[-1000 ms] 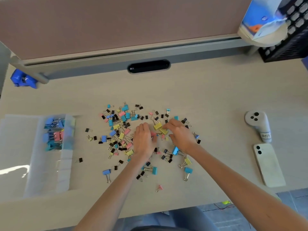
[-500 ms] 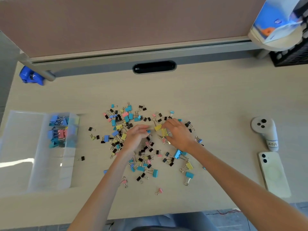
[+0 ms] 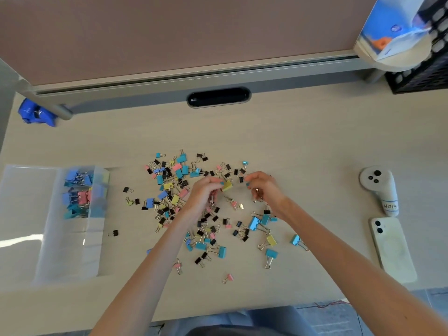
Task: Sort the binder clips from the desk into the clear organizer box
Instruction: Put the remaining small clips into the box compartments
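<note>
Top-down view of a pale wood desk (image 3: 303, 146) with a person's two bare forearms reaching in from the near edge. A loose pile of binder clips (image 3: 174, 185) in black, blue, teal, yellow and pink is spread over the middle of the desk, thickest to the left of the hands and thinner toward the near side.

The left hand (image 3: 206, 192) hovers over the pile with its fingertips pinching a yellow binder clip (image 3: 227, 186). More metal shows under its palm, but what it is cannot be told. The right hand (image 3: 264, 187) is just to the right, apart from the left. Its fingers are curled round a wire-handled clip (image 3: 257, 191), of which only the loops show.

The clear organizer box (image 3: 70, 251) lies at the left side of the desk, well apart from the hands. Its far compartments hold blue, pink and teal clips.

At the right side stands a white handheld controller (image 3: 378, 187) with a handwritten label, and nearer lies a white phone (image 3: 392, 248), camera side up. A blue object (image 3: 36, 113) sits at the far left corner. A black cable slot (image 3: 218, 97) is set along the far edge under a brown partition panel (image 3: 169, 32). A black mesh basket (image 3: 421, 76) is at the far right.
</note>
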The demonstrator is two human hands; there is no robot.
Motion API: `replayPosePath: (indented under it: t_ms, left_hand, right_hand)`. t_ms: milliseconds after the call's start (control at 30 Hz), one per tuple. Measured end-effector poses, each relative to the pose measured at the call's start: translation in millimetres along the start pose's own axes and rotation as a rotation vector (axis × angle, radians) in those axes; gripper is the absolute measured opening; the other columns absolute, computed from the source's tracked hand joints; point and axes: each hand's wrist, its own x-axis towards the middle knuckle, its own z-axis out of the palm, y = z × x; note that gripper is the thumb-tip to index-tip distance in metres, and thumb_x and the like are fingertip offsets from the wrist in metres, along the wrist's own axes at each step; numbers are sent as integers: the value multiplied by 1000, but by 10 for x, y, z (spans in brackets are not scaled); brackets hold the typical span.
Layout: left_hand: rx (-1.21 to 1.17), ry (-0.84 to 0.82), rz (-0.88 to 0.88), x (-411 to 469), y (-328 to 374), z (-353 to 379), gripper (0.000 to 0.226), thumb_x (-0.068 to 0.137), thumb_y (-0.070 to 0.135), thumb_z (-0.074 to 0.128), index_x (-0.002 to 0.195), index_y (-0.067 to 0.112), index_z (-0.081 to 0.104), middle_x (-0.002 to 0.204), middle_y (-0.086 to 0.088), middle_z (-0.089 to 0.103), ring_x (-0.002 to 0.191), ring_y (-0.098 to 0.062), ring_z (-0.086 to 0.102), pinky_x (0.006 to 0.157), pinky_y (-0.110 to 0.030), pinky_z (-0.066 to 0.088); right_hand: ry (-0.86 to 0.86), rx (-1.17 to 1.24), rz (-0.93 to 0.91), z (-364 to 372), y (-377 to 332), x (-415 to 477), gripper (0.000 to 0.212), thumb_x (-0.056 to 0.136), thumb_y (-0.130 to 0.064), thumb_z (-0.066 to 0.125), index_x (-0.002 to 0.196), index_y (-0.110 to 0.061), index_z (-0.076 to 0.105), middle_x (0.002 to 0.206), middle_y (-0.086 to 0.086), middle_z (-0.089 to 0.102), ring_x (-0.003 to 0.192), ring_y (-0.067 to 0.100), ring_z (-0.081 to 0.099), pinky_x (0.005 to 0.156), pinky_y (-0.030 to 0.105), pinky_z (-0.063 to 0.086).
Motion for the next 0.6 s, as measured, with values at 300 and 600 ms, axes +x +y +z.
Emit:
replayPosePath:
  t_ms: [300, 600]
  left_hand:
    - [1334, 76, 517, 152, -22, 17, 57, 86, 5, 62, 133, 33, 45, 103, 3, 60, 82, -11, 56, 57, -17, 36]
    - [1408, -29, 529, 328, -27, 56, 52, 85, 4, 64, 132, 25, 52, 121, 3, 54, 81, -14, 62, 59, -20, 46]
  right_hand:
    - [-1, -802, -146, -147, 264, -133, 20, 76, -27, 75, 86, -25, 58, 83, -8, 60, 78, 12, 57, 67, 26, 44]
    - [52, -1177, -261, -230, 506, -386, 37, 74, -53, 72, 84, -24, 52, 75, -7, 64, 73, 13, 56, 65, 27, 43]
